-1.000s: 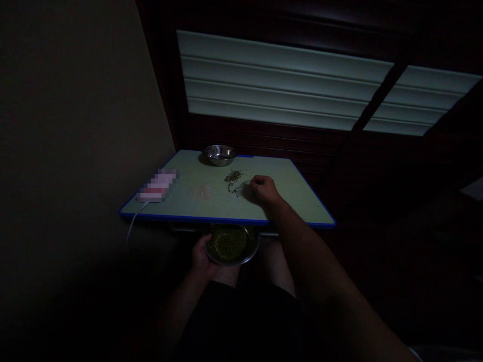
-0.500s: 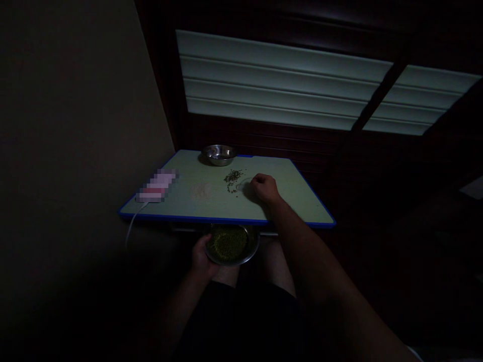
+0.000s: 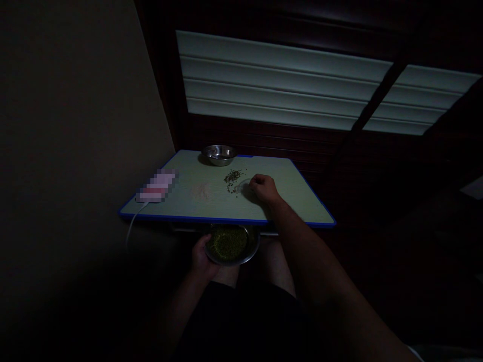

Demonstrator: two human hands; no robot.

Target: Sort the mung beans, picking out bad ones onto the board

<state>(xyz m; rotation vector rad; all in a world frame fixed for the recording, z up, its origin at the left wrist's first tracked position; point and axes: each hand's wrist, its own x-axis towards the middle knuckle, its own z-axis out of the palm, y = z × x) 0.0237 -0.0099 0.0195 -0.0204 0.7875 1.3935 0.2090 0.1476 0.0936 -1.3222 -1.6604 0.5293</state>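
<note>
My left hand grips the left rim of a metal bowl, held over my legs just below the table's front edge. Small green beans or seeds fill much of it. Above the tabletop my right hand is closed on a clear, round-rimmed thing; it is faint, and its kind cannot be told. Just left of that lies a loose scatter of small brown beans or seeds. A pale powdery patch marks the surface further left.
The pale green table has a blue edge. At its back stands a second metal bowl. A blurred-out pink phone-like object with a white cable lies at the left. A wall and dark wood panelling border the table.
Almost nothing differs. My right hand and the clear thing shift only slightly beside the brown scatter. My left hand keeps the bowl in the same place.
</note>
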